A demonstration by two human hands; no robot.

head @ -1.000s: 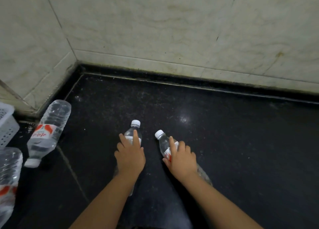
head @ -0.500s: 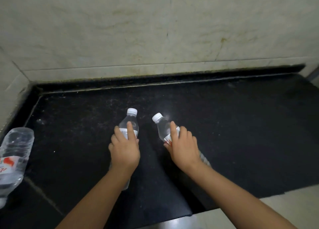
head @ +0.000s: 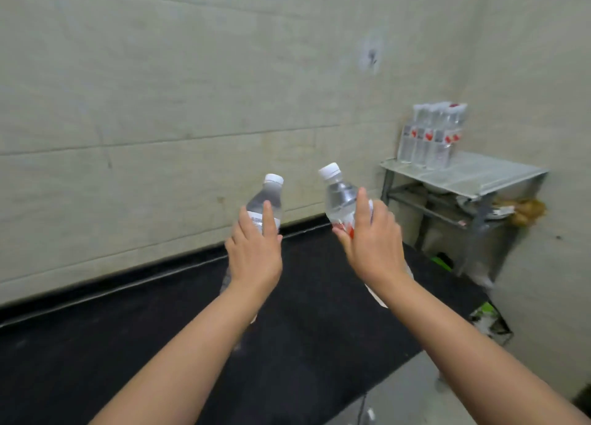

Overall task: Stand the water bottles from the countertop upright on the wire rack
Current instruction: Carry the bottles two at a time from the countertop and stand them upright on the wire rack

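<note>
Bottles held in both hands show red-and-white labels, unreadable.

The two held bottles are clear, glossy plastic with smooth white caps (paper-looking labels wrap their middles). The bench is dark, matt, speckled stone. The wire rack is dull grey metal; the wall is pale, smooth tile.

Soft, even, greenish light falls on my view; no hard shadows; motion blur smears the wire rack at right; wall lines bow toward the edges.
</note>
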